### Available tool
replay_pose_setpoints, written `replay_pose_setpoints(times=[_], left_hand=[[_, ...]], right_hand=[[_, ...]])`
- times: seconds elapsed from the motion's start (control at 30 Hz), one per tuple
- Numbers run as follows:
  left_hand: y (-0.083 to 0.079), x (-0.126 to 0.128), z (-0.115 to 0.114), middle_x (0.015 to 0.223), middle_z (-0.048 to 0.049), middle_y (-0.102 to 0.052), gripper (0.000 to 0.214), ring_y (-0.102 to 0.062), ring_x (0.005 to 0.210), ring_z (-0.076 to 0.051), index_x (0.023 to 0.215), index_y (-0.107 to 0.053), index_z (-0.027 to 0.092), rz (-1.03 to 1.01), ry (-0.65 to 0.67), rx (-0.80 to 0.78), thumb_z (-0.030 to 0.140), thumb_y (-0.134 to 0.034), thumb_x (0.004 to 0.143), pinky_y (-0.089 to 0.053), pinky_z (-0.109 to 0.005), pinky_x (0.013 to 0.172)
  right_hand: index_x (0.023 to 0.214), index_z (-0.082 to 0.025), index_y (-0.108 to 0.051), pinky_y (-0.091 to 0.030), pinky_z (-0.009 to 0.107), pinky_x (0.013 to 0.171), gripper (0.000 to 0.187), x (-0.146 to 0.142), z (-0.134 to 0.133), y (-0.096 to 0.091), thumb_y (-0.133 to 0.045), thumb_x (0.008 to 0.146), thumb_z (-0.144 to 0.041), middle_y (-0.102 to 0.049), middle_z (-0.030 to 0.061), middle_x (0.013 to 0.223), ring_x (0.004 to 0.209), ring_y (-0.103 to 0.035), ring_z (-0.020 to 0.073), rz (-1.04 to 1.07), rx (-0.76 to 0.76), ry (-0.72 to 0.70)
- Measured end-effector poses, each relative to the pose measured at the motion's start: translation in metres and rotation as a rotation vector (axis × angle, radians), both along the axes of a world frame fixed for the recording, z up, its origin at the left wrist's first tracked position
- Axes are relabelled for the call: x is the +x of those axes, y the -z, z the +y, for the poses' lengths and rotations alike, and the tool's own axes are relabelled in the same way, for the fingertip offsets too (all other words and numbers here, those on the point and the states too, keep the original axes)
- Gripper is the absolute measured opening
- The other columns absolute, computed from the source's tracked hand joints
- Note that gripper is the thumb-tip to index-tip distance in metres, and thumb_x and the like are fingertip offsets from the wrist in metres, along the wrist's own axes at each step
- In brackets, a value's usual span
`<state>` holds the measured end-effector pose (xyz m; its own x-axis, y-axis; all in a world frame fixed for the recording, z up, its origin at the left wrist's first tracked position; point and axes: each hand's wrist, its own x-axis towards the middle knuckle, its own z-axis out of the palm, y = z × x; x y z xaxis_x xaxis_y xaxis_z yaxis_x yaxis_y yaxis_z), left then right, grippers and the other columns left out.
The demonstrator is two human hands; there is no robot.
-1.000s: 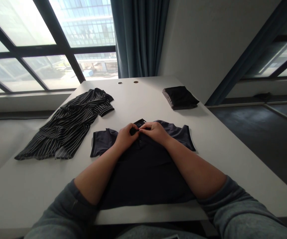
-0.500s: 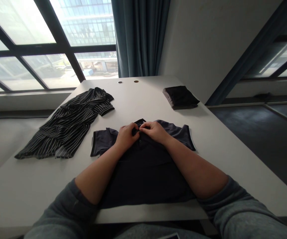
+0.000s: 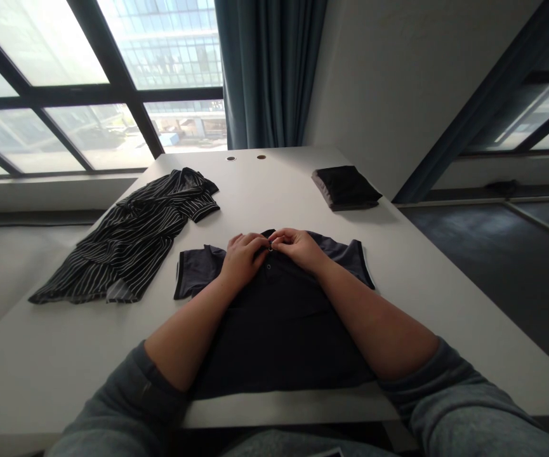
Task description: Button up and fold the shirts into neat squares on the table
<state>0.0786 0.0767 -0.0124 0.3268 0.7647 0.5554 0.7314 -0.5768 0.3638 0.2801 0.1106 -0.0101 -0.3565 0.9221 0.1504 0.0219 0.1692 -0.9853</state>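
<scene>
A dark polo shirt (image 3: 284, 336) lies front side up before me, its grey short sleeves spread to both sides. At its neck, my left hand (image 3: 244, 257) pinches the button placket just below the collar. My right hand (image 3: 297, 249) meets it there, thumb and index finger closed on the same strip of cloth. One small ringed button (image 3: 268, 267) shows below the fingertips, and another is partly visible between them. My fingers hide most of the collar.
A black striped garment (image 3: 136, 235) lies loosely spread on the left of the white table (image 3: 259, 197). Folded dark clothes (image 3: 348, 186) are stacked at the back right. Two round cable holes are near the far edge, before a blue curtain (image 3: 269, 70) and a window.
Both hands have shifted slightly at the placket, and the left fingers now lie flatter and closer to the right fingertips. The shirt's body and the other clothes stay in place.
</scene>
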Motion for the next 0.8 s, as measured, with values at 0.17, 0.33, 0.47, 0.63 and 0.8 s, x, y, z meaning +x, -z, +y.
replay_pose_setpoints(times=[0.17, 0.33, 0.47, 0.63, 0.8], left_hand=[[-0.007, -0.001, -0.004, 0.116, -0.0028, -0.075, 0.013, -0.063, 0.111, -0.024, 0.100, -0.078, 0.031, 0.118, -0.020, 0.272, 0.028, -0.066, 0.099, -0.034, -0.051, 0.117], [-0.010, -0.002, -0.003, 0.104, 0.0005, -0.079, 0.016, -0.063, 0.101, -0.021, 0.093, -0.077, 0.029, 0.173, 0.024, 0.351, 0.026, -0.064, 0.101, -0.034, -0.050, 0.116], [-0.011, -0.004, -0.001, 0.105, 0.0000, -0.079, 0.018, -0.065, 0.100, -0.019, 0.092, -0.075, 0.028, 0.151, 0.070, 0.350, 0.025, -0.061, 0.102, -0.037, -0.047, 0.115], [-0.012, -0.008, 0.002, 0.109, -0.0009, -0.079, 0.021, -0.068, 0.099, -0.017, 0.095, -0.074, 0.026, 0.141, 0.150, 0.357, 0.026, -0.056, 0.105, -0.042, -0.042, 0.112], [-0.016, -0.009, 0.001, 0.114, -0.0018, -0.078, 0.023, -0.069, 0.105, -0.018, 0.100, -0.075, 0.028, 0.166, 0.137, 0.258, 0.027, -0.053, 0.106, -0.040, -0.044, 0.115]], right_hand=[[0.090, -0.021, -0.074, -0.048, 0.030, 0.080, 0.025, -0.005, -0.001, 0.001, -0.085, 0.072, -0.034, -0.072, -0.0014, 0.082, 0.079, -0.064, 0.0150, 0.163, -0.084, 0.013], [0.085, -0.022, -0.072, -0.048, 0.030, 0.080, 0.027, -0.011, -0.003, 0.001, -0.088, 0.067, -0.034, -0.070, -0.0022, 0.079, 0.078, -0.062, 0.0145, 0.273, -0.155, 0.028], [0.081, -0.022, -0.070, -0.048, 0.030, 0.080, 0.029, -0.013, -0.003, 0.001, -0.090, 0.064, -0.034, -0.069, -0.0025, 0.081, 0.079, -0.060, 0.0141, 0.336, -0.163, 0.014], [0.089, -0.023, -0.064, -0.045, 0.027, 0.073, 0.040, -0.011, -0.005, 0.000, -0.092, 0.064, -0.035, -0.068, -0.0045, 0.078, 0.072, -0.057, 0.0121, 0.356, -0.242, -0.007], [0.091, -0.024, -0.055, -0.046, 0.028, 0.073, 0.047, -0.008, -0.007, -0.004, -0.091, 0.064, -0.036, -0.069, -0.0042, 0.080, 0.073, -0.060, 0.0141, 0.356, -0.280, -0.052]])
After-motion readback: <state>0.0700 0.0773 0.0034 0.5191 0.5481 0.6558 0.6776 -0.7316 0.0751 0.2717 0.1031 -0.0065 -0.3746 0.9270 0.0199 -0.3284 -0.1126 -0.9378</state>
